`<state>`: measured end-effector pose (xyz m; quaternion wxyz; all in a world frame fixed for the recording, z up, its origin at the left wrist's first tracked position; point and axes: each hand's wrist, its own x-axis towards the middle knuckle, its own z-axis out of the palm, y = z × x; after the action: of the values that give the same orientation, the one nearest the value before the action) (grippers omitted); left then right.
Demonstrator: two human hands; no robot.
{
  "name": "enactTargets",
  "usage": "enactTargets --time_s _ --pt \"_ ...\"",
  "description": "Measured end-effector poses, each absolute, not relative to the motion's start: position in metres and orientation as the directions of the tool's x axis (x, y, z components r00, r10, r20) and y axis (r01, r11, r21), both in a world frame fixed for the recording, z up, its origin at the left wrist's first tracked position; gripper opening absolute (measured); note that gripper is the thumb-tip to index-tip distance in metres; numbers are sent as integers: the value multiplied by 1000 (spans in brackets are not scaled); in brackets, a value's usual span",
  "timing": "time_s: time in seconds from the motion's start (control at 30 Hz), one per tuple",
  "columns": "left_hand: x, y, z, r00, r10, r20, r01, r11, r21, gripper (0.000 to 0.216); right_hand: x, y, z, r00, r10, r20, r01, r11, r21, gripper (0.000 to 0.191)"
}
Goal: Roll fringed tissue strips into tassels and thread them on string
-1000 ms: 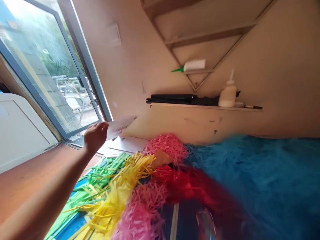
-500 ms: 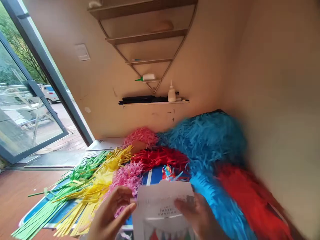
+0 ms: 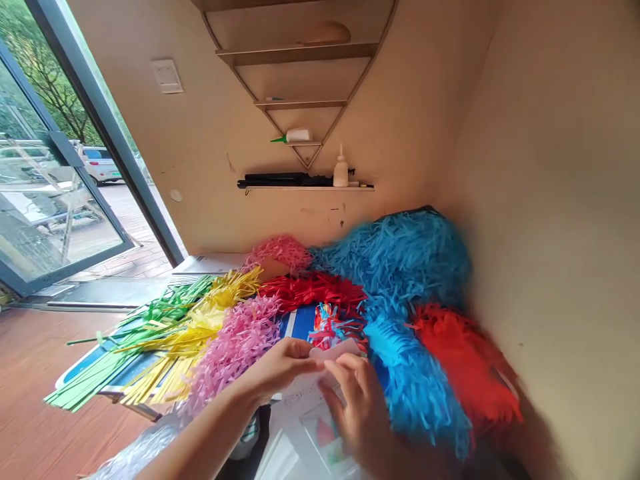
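Note:
A white printed packet point(image 3: 300, 395) with a see-through front hangs low in front of me, small red and green shapes showing on it. My left hand point(image 3: 286, 365) pinches its top flap from the left. Close beside it, the fingers of my right hand point(image 3: 357, 407) are bent onto the same flap, and that hand covers much of the packet's right side. Just beyond my fingertips lies a bundle of mixed red, blue and orange paper strips point(image 3: 327, 327).
A blue table point(image 3: 300, 321) carries strips in green point(image 3: 165, 308), yellow point(image 3: 200, 327), pink point(image 3: 240, 340), dark red point(image 3: 315, 291), blue point(image 3: 410, 260) and bright red point(image 3: 450, 353). Wall shelves point(image 3: 300, 105) hold bottles. A glass door point(image 3: 90, 220) stands at left.
My left hand has gone from spread beside the packet's left edge to pinching its top flap. The right hand has moved to that flap too. The packet tilts away, and the view has dipped.

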<state>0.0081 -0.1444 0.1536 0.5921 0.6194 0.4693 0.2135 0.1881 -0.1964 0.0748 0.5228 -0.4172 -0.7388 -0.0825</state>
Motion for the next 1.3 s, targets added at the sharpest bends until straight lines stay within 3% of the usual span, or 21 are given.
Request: enactTargets --time_s 0.17,0.27,0.33,0.4,0.47,0.5,0.6,0.73,0.93,1.13,1.3 --pt "2 -150 152 495 821 -286 346 116 931 51 182 -198 92 -133 492 861 574 746 -337 15" --pt "-8 -149 153 490 844 -216 421 -13 907 47 201 -212 102 -415 539 733 388 833 -394 18" --pt "-15 -149 156 471 873 -126 521 -159 839 35 219 -220 103 -568 567 596 357 823 -442 14" --pt "-17 -152 159 475 879 -53 618 -290 731 19 234 -221 98 -443 696 566 509 714 -480 39" --pt "-14 -158 163 509 861 -9 657 -382 650 12 237 -215 89 -175 823 540 629 516 -581 53" --pt "-11 -161 165 521 853 2 668 -409 622 11 234 -211 84 -103 866 489 631 437 -641 50" --pt "-3 -168 170 502 865 1 725 -422 545 12 215 -202 71 -108 922 372 581 363 -729 47" --pt "-8 -168 175 461 883 -88 779 -356 516 11 195 -205 64 36 920 389 612 288 -736 49" --pt "-18 -159 170 467 864 -185 785 -309 538 18 190 -217 55 61 919 389 602 277 -749 46" --pt "-18 -154 148 530 804 -269 718 -257 646 22 191 -220 46 14 942 335 576 266 -773 33" --pt "-18 -155 142 524 797 -301 707 -210 675 24 187 -221 37 53 867 496 549 390 -739 45"
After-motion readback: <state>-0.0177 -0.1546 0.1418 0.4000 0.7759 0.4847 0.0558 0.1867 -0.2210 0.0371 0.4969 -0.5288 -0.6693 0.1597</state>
